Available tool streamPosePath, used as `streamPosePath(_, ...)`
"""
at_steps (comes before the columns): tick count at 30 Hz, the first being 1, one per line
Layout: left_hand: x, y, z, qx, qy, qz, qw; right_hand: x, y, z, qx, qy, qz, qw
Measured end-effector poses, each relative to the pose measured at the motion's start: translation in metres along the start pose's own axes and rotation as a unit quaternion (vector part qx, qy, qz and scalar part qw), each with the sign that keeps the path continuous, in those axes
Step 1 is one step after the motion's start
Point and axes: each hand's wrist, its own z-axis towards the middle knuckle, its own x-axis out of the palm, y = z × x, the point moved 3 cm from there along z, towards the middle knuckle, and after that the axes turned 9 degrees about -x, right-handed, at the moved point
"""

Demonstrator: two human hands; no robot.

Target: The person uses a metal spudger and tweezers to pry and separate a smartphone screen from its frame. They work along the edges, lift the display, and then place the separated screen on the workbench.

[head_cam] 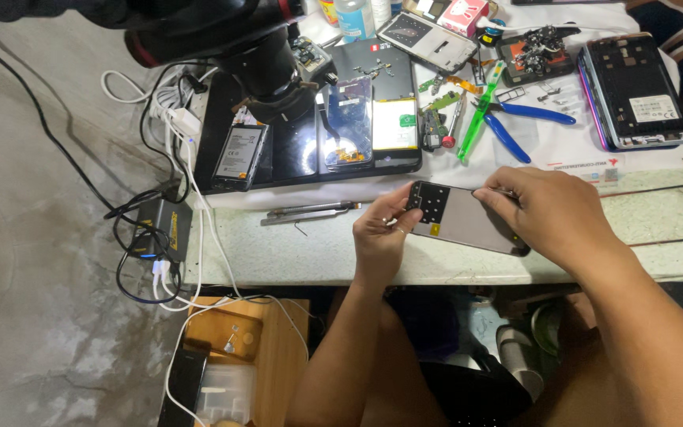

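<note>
At the far left, a black power adapter sits tangled in white cables on the floor beside the desk. On the desk, metal tweezers lie in front of a black mat that carries a phone battery. The left hand grips the left end of a grey phone panel, held just above the desk's front edge. The right hand clamps its right end. Behind lie blue-handled pliers, and further right an opened phone.
</note>
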Motion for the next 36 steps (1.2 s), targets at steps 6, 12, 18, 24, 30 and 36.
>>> streamPosePath(6, 0.0, -0.008, -0.007, 0.019, 0.095, 0.021, 0.995, 0.005, 0.008, -0.006, 0.06, 0.041, -0.064, 0.995)
streamPosePath(12, 0.002, -0.011, -0.014, 0.021, 0.155, 0.113, 0.981, 0.018, 0.025, -0.009, 0.018, 0.009, -0.052, 0.998)
streamPosePath(18, -0.001, -0.001, -0.01, -0.031, 0.143, 0.018, 0.989, 0.016, 0.026, -0.004, 0.06, 0.02, 0.035, 0.997)
streamPosePath(24, -0.008, 0.008, -0.002, -0.053, 0.043, -0.095, 0.993, 0.004, 0.009, 0.004, 0.095, 0.04, 0.027, 0.994)
streamPosePath(30, -0.01, 0.003, -0.001, -0.04, -0.019, -0.067, 0.997, -0.01, -0.02, -0.002, 0.137, -0.038, 0.07, 0.987)
streamPosePath(36, 0.002, -0.021, -0.008, 0.054, -0.012, 0.145, 0.988, -0.019, -0.034, -0.006, 0.056, -0.161, 0.191, 0.966)
